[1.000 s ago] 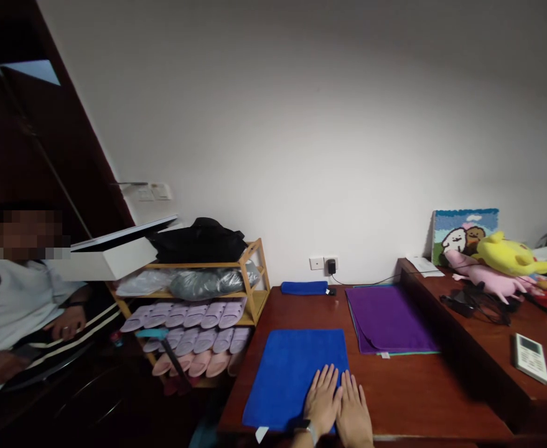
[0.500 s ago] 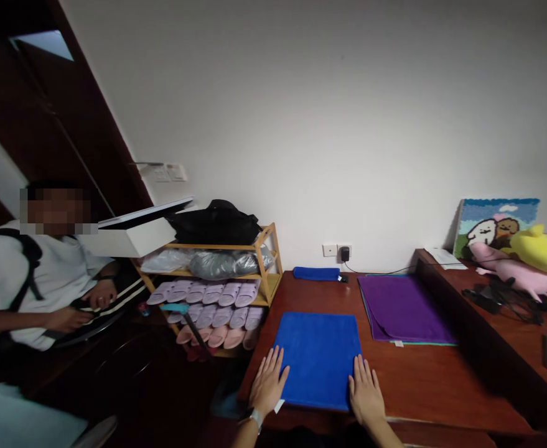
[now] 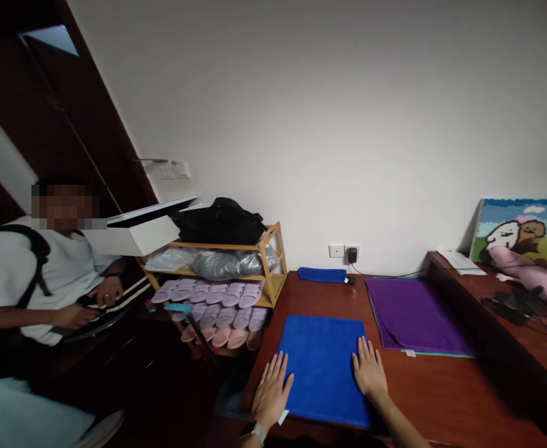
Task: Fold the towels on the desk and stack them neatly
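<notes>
A blue cloth [image 3: 324, 370] lies flat on the brown wooden table [image 3: 417, 398], with a small white tag by its lower left corner. My left hand [image 3: 272, 389] rests flat on the cloth's left edge, fingers extended. On the right edge lies my right hand [image 3: 369, 367], palm down, its fingers stretched out. Neither hand holds anything. Purple cloth [image 3: 417, 314] lies to the right, over a layer with a green edge. A narrow folded blue cloth [image 3: 322, 274] is near the wall.
A shoe rack [image 3: 273, 274] with slippers and a black bag [image 3: 221, 222] stands to the left. Beyond it sits a person [image 3: 25, 274] beside a white box [image 3: 140, 236]. Plush toys [image 3: 529, 277] and cables [image 3: 511, 311] lie on the raised surface at right.
My right hand has moved up along the cloth's right edge. My left hand stays at the left edge. The view has shifted slightly, and both hands remain flat.
</notes>
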`<state>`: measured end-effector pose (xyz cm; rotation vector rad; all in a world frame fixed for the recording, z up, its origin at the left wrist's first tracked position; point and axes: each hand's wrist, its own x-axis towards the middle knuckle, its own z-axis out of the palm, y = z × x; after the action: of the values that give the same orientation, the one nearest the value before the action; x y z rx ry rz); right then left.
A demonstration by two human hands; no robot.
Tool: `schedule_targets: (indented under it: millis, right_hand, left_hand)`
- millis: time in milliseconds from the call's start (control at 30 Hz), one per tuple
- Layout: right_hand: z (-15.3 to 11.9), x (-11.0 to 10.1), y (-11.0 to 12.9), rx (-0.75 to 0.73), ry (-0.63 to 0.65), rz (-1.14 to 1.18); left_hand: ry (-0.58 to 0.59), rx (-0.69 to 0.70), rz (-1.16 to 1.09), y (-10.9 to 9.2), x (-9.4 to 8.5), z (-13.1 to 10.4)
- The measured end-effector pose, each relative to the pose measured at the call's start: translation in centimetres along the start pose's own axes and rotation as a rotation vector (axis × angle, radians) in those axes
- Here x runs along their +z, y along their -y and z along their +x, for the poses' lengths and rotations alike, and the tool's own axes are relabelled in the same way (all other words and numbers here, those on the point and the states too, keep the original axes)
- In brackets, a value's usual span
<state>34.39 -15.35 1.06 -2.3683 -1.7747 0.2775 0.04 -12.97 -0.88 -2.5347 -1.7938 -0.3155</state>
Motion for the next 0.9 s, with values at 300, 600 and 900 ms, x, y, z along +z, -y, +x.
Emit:
schedule_targets:
  millis: [300, 600, 900]
  right_hand:
    - [-0.1, -0.2, 0.0, -0.004, 0.007, 0.021]
    - [-0.1, 0.5, -0.6, -0.048, 0.029, -0.027]
    - [-0.1, 0.2, -0.2, 0.006, 0.032, -0.019]
  left_hand:
    - [0.037, 0.240, -0.084, -8.8, -1.8, 2.9]
    - [0.149, 0.347, -0.237, -19.1, 0.8, 8.6]
    - [0.035, -0.110, -0.045, -2.5, -0.5, 7.8]
